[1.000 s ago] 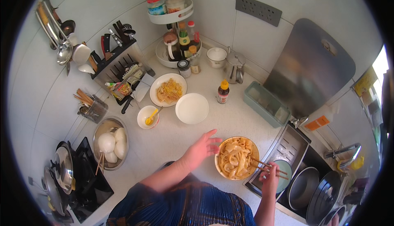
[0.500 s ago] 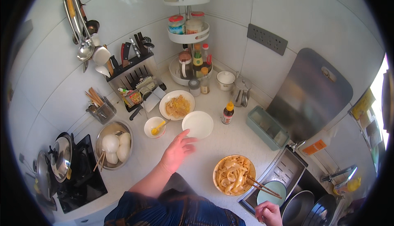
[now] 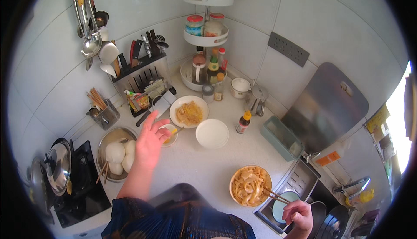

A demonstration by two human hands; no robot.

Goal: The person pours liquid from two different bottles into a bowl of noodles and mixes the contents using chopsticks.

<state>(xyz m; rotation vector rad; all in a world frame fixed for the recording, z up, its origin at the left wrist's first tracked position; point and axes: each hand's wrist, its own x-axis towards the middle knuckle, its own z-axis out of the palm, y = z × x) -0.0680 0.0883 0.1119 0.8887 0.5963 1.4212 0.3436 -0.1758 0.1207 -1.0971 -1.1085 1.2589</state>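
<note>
My left hand (image 3: pixel 150 141), open with fingers spread, is raised over the counter. It partly covers a small white bowl (image 3: pixel 172 139) with a yellow spoon in it. To the right, my right hand (image 3: pixel 299 215) has its fingers curled around the upper ends of a pair of wooden chopsticks (image 3: pixel 276 196); the ends are hidden by the hand. The chopsticks' other ends rest in a bowl of wide, sauce-coated noodles (image 3: pixel 249 184). Below them sits a pale green bowl (image 3: pixel 281 213) at the sink. An empty white bowl (image 3: pixel 212 133) stands beside a plate of yellowish food (image 3: pixel 189 112).
At left are a steel basin (image 3: pixel 104 145) holding round white pieces and a black stove (image 3: pixel 84 191). A dark-sauce bottle (image 3: pixel 243 122) and a grey-green container (image 3: pixel 282 139) stand at right. Behind are a knife rack (image 3: pixel 143 78) and a tiered shelf (image 3: pixel 207 39).
My left hand has swung left, from beside the empty white bowl to over the spoon bowl. My right hand has moved up and right onto the chopsticks' ends. The view has shifted slightly.
</note>
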